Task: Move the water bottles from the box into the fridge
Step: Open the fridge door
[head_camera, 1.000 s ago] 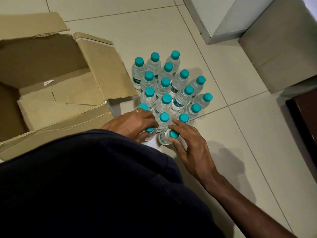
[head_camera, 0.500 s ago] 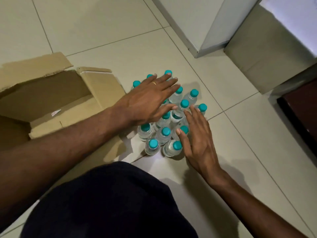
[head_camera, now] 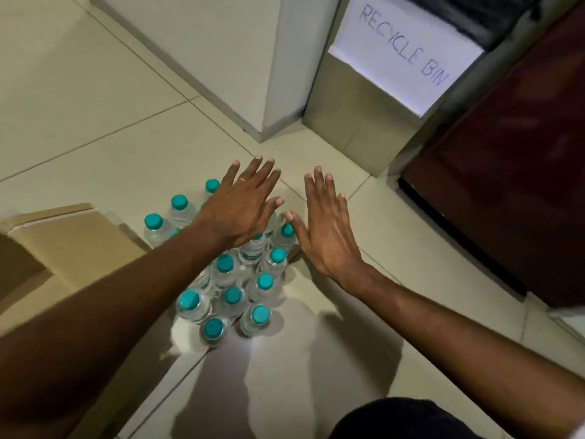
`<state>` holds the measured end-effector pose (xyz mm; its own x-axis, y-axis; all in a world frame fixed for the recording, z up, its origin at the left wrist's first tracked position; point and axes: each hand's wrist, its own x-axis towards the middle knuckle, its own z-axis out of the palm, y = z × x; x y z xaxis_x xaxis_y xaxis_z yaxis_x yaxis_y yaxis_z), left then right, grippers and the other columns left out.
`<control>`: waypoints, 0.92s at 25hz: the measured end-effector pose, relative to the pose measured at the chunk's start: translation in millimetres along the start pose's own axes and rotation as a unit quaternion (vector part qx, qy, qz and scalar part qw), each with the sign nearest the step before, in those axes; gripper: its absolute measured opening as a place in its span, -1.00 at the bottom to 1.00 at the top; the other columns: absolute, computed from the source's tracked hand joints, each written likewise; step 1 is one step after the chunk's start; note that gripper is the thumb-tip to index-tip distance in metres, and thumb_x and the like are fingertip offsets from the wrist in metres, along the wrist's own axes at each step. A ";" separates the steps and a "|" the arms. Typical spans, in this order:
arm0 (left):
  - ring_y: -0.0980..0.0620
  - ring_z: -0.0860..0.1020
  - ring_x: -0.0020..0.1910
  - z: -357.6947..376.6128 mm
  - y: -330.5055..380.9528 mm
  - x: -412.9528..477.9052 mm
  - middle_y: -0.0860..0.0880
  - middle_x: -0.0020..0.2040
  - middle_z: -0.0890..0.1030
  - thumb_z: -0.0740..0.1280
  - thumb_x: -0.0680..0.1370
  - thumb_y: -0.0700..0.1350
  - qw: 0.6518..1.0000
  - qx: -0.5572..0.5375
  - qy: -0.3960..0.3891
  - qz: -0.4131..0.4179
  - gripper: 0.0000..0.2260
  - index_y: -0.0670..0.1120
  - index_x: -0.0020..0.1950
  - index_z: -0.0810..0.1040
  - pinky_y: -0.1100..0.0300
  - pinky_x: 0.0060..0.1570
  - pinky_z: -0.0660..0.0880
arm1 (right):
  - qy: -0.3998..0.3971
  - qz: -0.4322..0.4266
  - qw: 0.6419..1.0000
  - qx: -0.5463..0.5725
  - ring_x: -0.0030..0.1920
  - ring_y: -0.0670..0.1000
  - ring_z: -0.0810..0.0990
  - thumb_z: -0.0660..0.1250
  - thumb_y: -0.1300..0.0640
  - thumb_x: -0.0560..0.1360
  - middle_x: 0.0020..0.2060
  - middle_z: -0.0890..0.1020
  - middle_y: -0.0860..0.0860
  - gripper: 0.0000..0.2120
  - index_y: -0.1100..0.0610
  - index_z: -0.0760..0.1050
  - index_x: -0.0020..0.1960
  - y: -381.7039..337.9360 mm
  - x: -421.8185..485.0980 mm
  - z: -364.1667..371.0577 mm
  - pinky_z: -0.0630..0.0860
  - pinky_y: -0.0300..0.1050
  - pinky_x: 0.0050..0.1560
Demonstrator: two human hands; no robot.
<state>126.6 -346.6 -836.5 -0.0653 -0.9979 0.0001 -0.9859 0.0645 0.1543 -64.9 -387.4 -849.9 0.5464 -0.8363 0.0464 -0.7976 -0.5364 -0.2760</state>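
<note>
Several small clear water bottles with teal caps stand upright in a tight cluster on the tiled floor. My left hand hovers flat and spread above the far part of the cluster and hides some bottles. Just right of the cluster is my right hand, fingers spread, its thumb beside one cap. Neither hand holds anything. The cardboard box lies at the left edge, only a flap and a corner in view. A dark maroon cabinet-like surface, perhaps the fridge, fills the right side.
A cardboard container labelled "RECYCLE BIN" stands at the back right beside a white pillar corner. Pale floor tiles stretch to the back left. A dark garment shows at the bottom edge.
The view has tilted up and right, so the box slid mostly out of frame. Both hands moved forward from the near bottles to over and beside the far end of the cluster.
</note>
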 end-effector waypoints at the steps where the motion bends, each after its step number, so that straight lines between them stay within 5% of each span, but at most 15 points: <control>1: -0.03 -0.11 0.61 -0.9 6.2 10.6 -0.04 0.63 -0.06 -0.19 0.64 0.22 1.000 0.006 0.000 0.010 -0.40 -0.03 0.62 -0.04 -0.11 0.56 -0.09 | 0.013 0.012 1.000 -0.009 0.62 0.04 -0.26 -0.04 -0.24 0.67 0.63 -0.22 0.01 -0.31 0.06 -0.18 0.65 10.4 3.8 -9.9 -0.10 0.19 0.61; 13: -0.02 -0.08 0.61 -113.7 107.0 106.7 -0.06 0.62 0.01 -0.18 0.62 0.21 0.981 0.038 0.145 0.119 -0.37 -0.07 0.62 0.01 -0.09 0.56 -0.06 | 0.189 0.084 0.976 -0.072 0.62 0.01 -0.27 0.02 -0.32 0.63 0.63 -0.20 0.01 -0.21 0.11 -0.16 0.64 126.7 30.5 -184.8 -0.13 0.22 0.61; 23: 0.01 -0.13 0.61 -306.0 234.4 204.6 -0.05 0.63 0.00 -0.14 0.58 0.33 0.949 -0.002 0.279 0.149 -0.25 -0.12 0.62 -0.02 -0.05 0.57 -0.09 | 0.409 0.054 0.892 -0.185 0.63 0.05 -0.18 0.00 -0.34 0.63 0.64 -0.11 0.06 -0.21 0.15 -0.08 0.64 191.5 55.4 -502.6 -0.11 0.21 0.61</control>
<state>-70.8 -538.7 -498.0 -0.2491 -0.7856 0.5664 -0.9357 0.3461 0.0687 -315.9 -593.5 -417.7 0.2120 -0.6068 0.7661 -0.9467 -0.3220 0.0069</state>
